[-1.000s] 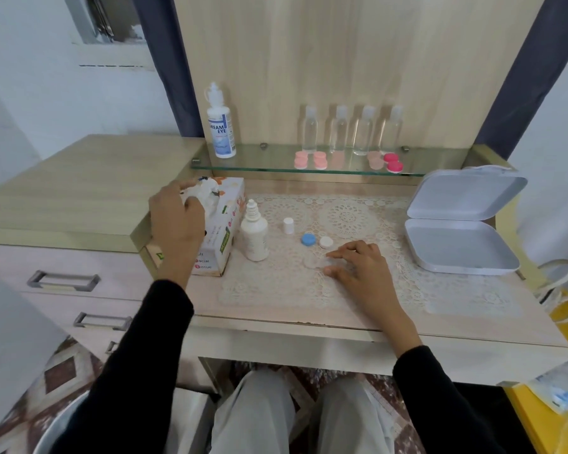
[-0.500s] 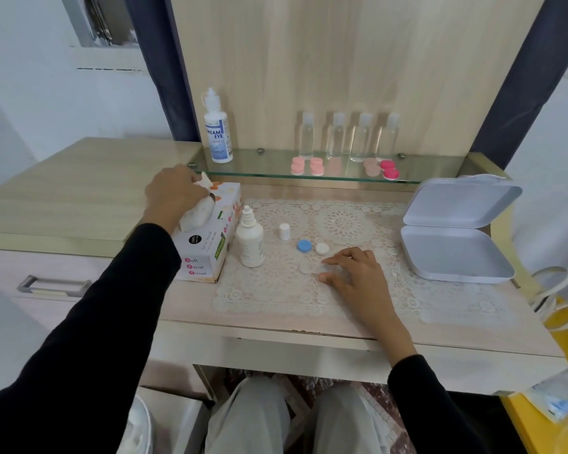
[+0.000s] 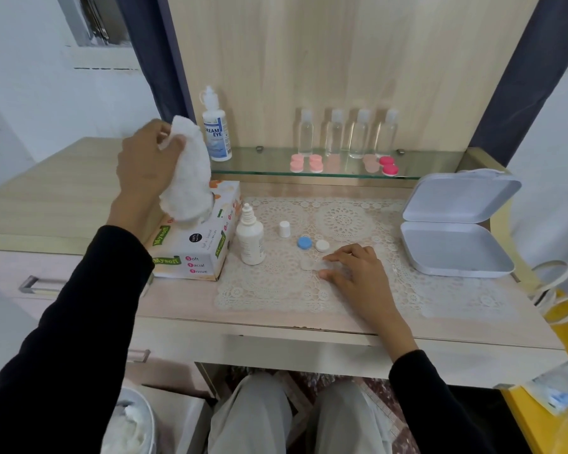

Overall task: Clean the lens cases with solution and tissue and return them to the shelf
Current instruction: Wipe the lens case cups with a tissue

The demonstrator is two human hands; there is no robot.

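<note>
Our left grip [image 3: 148,165] pinches a tissue [image 3: 187,178], now drawn high out of the tissue box [image 3: 194,253]; our right grip [image 3: 354,270], fingers relaxed, steadies the clear lens case [image 3: 309,264] on the table [image 3: 309,322]. We judge wiping comes next.

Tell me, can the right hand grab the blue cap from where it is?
Probably yes. The right hand lies on the mat close to the blue cap, nothing covers it, and only the white cap sits alongside.
</note>
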